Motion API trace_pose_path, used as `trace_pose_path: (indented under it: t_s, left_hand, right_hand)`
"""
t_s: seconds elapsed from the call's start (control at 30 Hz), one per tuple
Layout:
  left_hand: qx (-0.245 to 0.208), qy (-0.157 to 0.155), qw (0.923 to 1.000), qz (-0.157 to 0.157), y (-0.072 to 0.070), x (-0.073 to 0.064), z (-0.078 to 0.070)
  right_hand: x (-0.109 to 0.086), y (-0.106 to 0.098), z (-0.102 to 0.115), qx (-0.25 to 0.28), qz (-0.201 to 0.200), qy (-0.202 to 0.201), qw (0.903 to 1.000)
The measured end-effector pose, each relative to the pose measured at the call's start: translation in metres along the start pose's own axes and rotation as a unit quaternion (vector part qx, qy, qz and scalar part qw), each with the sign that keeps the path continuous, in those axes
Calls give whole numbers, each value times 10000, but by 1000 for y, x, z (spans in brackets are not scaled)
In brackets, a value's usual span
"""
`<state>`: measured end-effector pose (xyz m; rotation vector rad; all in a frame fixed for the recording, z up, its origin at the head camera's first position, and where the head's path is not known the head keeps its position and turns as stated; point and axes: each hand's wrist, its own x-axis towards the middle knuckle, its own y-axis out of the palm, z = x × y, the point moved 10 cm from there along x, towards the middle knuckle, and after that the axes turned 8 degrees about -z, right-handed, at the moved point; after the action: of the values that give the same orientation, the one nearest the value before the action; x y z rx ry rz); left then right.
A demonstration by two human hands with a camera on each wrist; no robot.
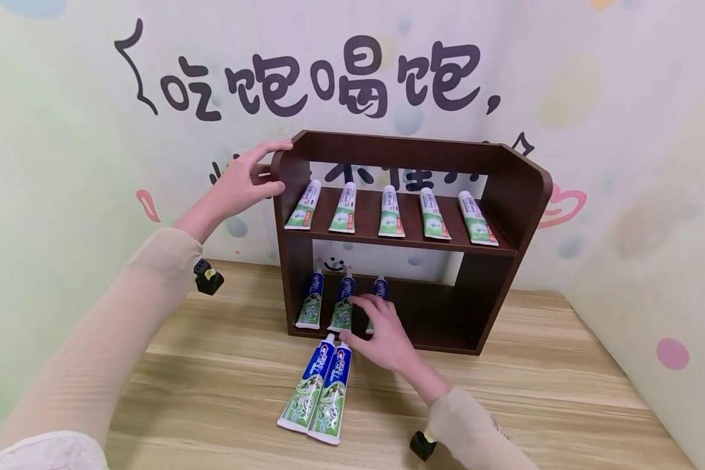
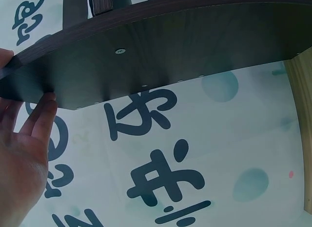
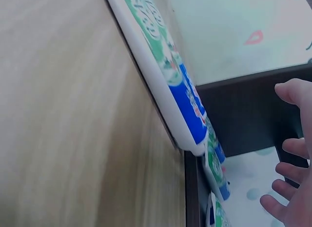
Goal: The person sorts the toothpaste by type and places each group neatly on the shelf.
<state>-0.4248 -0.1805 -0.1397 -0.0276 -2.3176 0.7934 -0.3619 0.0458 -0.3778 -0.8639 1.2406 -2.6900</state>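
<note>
My left hand (image 1: 241, 183) holds the upper left side of a dark brown two-tier shelf (image 1: 399, 149), its thumb and fingers on either side of the panel (image 2: 161, 61). Fingers spread and holding nothing, my right hand (image 1: 384, 333) hovers in front of the lower tier. Two blue and green toothpaste tubes lie side by side on the table just left of it, a left tube (image 1: 305, 391) and a right tube (image 1: 332, 395), caps toward the shelf. Three matching tubes stand on the lower tier; my right hand partly hides the rightmost tube (image 1: 380, 287).
Several white and green toothpaste tubes (image 1: 391, 212) lean in a row on the upper tier. The shelf stands on a wood-grain table (image 1: 223, 365), close to a wall (image 1: 611, 163) with printed characters and coloured spots.
</note>
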Motion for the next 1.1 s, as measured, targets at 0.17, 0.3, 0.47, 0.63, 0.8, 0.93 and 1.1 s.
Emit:
trace_pose_path:
  t_s: [0.17, 0.3, 0.47, 0.63, 0.8, 0.93, 1.1]
  left_hand:
    - [12, 24, 10000, 3, 0, 0, -1]
    - [-4, 17, 10000, 5, 0, 0, -1]
    - [-20, 21, 10000, -6, 0, 0, 0]
    - [-39, 17, 10000, -4, 1, 0, 0]
    - [-38, 21, 10000, -16, 0, 0, 0]
    - [-28, 30, 10000, -14, 0, -1, 0]
    - [-8, 25, 10000, -13, 0, -1, 0]
  right_hand:
    - [-7, 7, 7, 39, 102, -105, 9999]
    - [-13, 14, 11, 27, 197, -174, 9997]
    - [-20, 24, 17, -109, 404, -355, 9985]
    - [-28, 35, 19, -236, 720, -353, 9965]
    - [-35, 46, 21, -518, 1003, -538, 9922]
    - [-39, 53, 22, -640, 1165, -543, 9896]
    - [-44, 60, 20, -795, 1327, -491, 9867]
